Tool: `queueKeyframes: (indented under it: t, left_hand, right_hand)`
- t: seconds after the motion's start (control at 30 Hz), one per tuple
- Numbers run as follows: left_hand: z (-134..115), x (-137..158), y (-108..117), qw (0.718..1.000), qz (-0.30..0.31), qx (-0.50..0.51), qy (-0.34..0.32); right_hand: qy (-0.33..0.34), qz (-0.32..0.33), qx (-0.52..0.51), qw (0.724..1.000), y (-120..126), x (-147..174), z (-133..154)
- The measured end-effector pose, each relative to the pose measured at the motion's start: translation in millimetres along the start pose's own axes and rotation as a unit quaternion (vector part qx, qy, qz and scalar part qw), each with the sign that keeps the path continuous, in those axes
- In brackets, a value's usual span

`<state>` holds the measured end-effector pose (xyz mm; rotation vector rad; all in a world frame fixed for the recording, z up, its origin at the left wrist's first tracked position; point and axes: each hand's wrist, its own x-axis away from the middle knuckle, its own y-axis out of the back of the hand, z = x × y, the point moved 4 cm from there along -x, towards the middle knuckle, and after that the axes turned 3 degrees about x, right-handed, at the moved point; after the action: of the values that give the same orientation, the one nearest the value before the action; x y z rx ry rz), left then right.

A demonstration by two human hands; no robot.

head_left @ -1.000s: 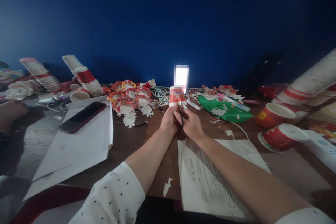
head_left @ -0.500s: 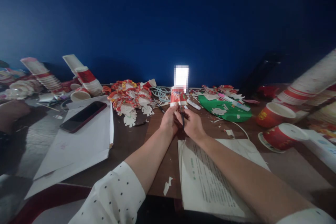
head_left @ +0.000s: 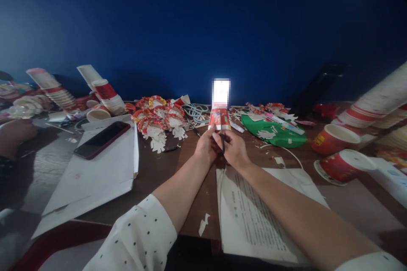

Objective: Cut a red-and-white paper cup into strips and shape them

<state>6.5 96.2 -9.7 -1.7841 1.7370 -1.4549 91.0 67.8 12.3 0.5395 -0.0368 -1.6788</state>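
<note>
In the middle of the head view, my left hand (head_left: 207, 147) is closed on the lower edge of a red-and-white printed paper cup (head_left: 219, 117). Close beside it, my right hand (head_left: 234, 149) has its fingers wrapped round a slim dark tool, seen edge-on, which looks like scissors (head_left: 223, 142). The tool stands nearly upright in front of the cup's red print. My hands touch or nearly touch at the fingertips. A bright blurred rectangle (head_left: 221, 92) shows just above the cup. Fingers hide the tool's lower part and the cup's bottom edge.
Cut red-and-white paper pieces (head_left: 159, 120) lie left of my hands, a green sheet (head_left: 273, 131) right. A phone (head_left: 102, 139) rests on white paper. Printed pages (head_left: 251, 220) lie under my right forearm. Cups (head_left: 335, 139) stand right; another person's hand (head_left: 19, 131) shows left.
The paper cup is tilted slightly differently and shows more of its red print. The dark tool has become more upright. At the left, the other person's hand has shifted.
</note>
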Motion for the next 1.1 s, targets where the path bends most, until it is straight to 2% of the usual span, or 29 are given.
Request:
queueKeyframes:
  t: [0.33, 0.53, 0.83, 1.1]
  left_hand:
    - [2.4, -2.5, -1.5, 1.000, 0.012, 0.002, -0.020]
    - [-0.7, 3.1, -5.1, 0.999, 0.026, -0.031, -0.012]
    - [-2.7, -5.0, -0.6, 0.999, 0.041, -0.009, -0.026]
    - [-6.5, -4.8, 0.5, 0.994, 0.093, -0.038, -0.054]
  right_hand:
    - [-0.017, -0.005, -0.038, 0.999, 1.7, -2.9, -2.0]
    - [-0.055, 0.003, -0.084, 0.995, 1.1, -2.5, -0.2]
    - [-0.092, 0.016, -0.129, 0.987, 1.6, -2.1, -4.1]
    - [-0.114, -0.009, -0.102, 0.988, 10.8, -2.2, -0.1]
